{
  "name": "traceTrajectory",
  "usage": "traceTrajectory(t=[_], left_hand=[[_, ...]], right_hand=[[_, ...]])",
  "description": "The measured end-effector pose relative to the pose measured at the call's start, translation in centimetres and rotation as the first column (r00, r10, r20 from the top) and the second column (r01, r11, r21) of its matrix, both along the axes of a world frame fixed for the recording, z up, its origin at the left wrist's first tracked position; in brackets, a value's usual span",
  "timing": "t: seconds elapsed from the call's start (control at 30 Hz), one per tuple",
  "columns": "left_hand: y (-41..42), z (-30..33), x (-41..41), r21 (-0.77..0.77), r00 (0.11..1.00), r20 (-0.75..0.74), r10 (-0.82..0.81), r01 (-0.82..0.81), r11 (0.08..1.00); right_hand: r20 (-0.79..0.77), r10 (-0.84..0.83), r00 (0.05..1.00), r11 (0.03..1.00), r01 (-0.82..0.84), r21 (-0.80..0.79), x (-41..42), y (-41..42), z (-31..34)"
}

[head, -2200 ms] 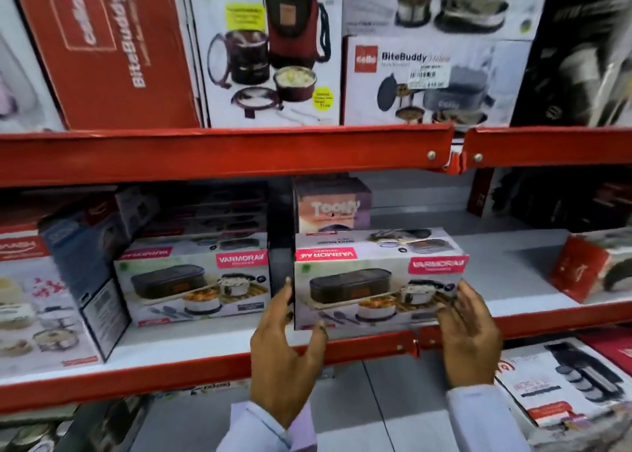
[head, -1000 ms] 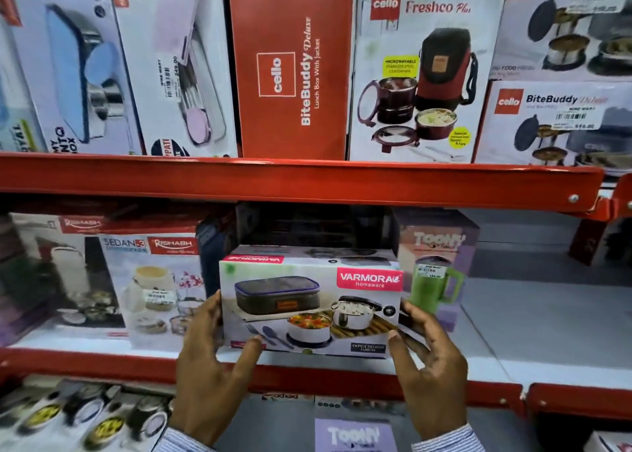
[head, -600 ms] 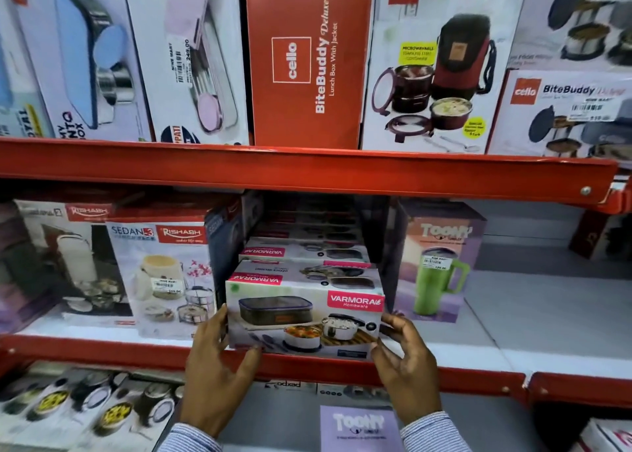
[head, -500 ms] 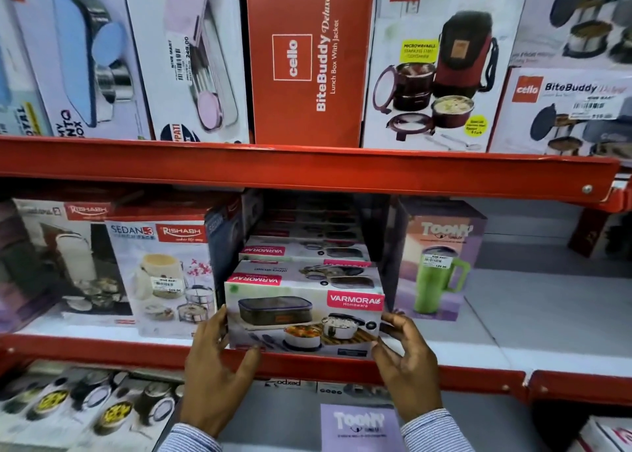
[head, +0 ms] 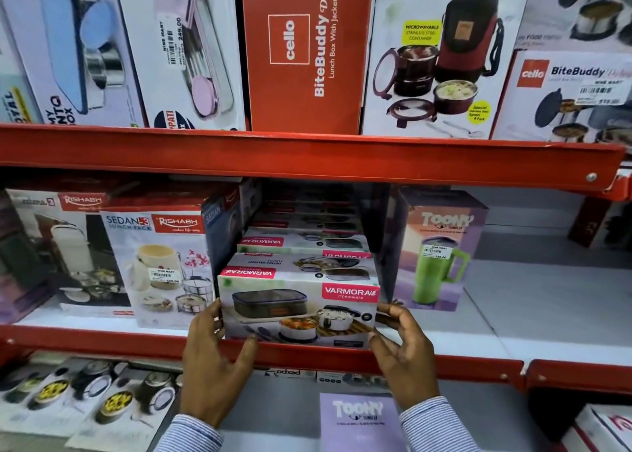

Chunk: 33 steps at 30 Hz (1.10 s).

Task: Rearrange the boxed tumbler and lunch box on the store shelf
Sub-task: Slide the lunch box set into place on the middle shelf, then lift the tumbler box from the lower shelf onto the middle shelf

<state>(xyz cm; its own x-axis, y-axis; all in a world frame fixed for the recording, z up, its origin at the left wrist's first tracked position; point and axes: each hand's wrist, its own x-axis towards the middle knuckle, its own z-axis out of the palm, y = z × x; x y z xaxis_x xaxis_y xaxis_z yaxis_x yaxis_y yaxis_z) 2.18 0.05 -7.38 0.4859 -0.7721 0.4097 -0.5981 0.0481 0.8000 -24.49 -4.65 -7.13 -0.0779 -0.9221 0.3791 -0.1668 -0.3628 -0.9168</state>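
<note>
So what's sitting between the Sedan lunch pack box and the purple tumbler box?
In the head view, the Varmora lunch box, held by the left hand and right hand, with more Varmora boxes behind.

Bright even store light, shadowed shelf recess, wide-angle bowing, soft blurred edges

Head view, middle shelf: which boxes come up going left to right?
Rishabh box at the far left → Rishabh Sedan-3 lunch pack box → Varmora lunch box, held between left hand and right hand → Toony tumbler box.
</note>
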Motion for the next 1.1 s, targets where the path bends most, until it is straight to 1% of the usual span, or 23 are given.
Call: traceTrajectory(t=[0.23, 0.47, 0.53, 0.6, 0.67, 0.7, 0.73, 0.77, 0.83, 0.87, 0.9, 0.93, 0.97, 1.0, 1.03, 1.1], left_hand=[[-0.2, -0.5, 0.0, 0.014, 0.999, 0.029, 0.031, -0.032, 0.999], [0.1, -0.4, -0.2, -0.003, 1.0, -0.001, 0.027, -0.027, 1.0], [0.5, -0.4, -0.3, -0.049, 0.998, -0.019, 0.056, -0.057, 0.997], [1.2, -0.8, -0.3, -0.147, 0.994, -0.018, 0.107, -0.108, 0.983], [2.4, -2.2, -0.7, -0.222, 0.992, -0.058, 0.11, -0.12, 0.968], [3.1, -3.2, -1.0, -0.218, 0.992, -0.096, 0.085, -0.105, 0.97], [3.7, -4.7, -1.4, -0.177, 0.99, -0.13, 0.049, -0.072, 0.982], [4.2, -6.4, -2.1, -0.102, 0.988, -0.157, 0.008, -0.024, 0.994], [4.8, -9.8, -3.6, 0.127, 0.978, -0.191, -0.082, 0.107, 0.986], [4.8, -11.3, -4.3, 0.251, 0.967, -0.215, -0.134, 0.187, 0.95], [4.7, -12.8, -5.2, 0.36, 0.948, -0.259, -0.184, 0.271, 0.892], [4.4, -14.0, -6.1, 0.447, 0.924, -0.309, -0.225, 0.35, 0.823], [4.1, -15.1, -7.0, 0.506, 0.899, -0.354, -0.258, 0.416, 0.755], [3.9, -16.1, -7.9, 0.542, 0.877, -0.389, -0.282, 0.465, 0.7], [3.5, -16.7, -8.6, 0.558, 0.861, -0.412, -0.298, 0.497, 0.665], [3.1, -17.6, -9.9, 0.547, 0.843, -0.427, -0.328, 0.53, 0.648]], right_hand=[[0.007, 0.017, 1.0, 1.0, -0.017, -0.002, -0.1, 0.0, -0.1], [0.026, 0.04, 0.999, 0.999, -0.039, -0.03, -0.8, -0.2, -0.4], [0.04, 0.0, 0.999, 0.998, 0.003, -0.066, -1.7, 0.1, -0.6], [0.074, -0.051, 0.996, 0.991, 0.06, -0.123, -3.3, 0.7, -1.3], [0.094, -0.143, 0.985, 0.964, 0.16, -0.212, -5.5, 1.6, -2.8], [0.09, -0.19, 0.978, 0.946, 0.207, -0.249, -6.6, 2.2, -3.7], [0.073, -0.231, 0.97, 0.937, 0.242, -0.253, -7.6, 3.0, -4.8], [0.04, -0.267, 0.963, 0.936, 0.269, -0.228, -8.4, 3.4, -6.2], [-0.082, -0.295, 0.952, 0.953, 0.287, -0.091, -9.8, 3.8, -9.9], [-0.156, -0.249, 0.956, 0.967, 0.255, 0.02, -10.2, 3.7, -11.7], [-0.213, -0.145, 0.966, 0.968, 0.183, 0.17, -10.4, 3.8, -13.4], [-0.241, -0.005, 0.971, 0.937, 0.089, 0.337, -10.4, 3.8, -14.9], [-0.246, 0.133, 0.96, 0.877, 0.001, 0.48, -10.3, 4.0, -16.1], [-0.25, 0.243, 0.937, 0.822, -0.062, 0.566, -9.9, 4.2, -17.0], [-0.251, 0.314, 0.916, 0.787, -0.103, 0.608, -9.5, 4.3, -17.7], [-0.211, 0.349, 0.913, 0.761, -0.144, 0.633, -8.5, 4.5, -18.4]])
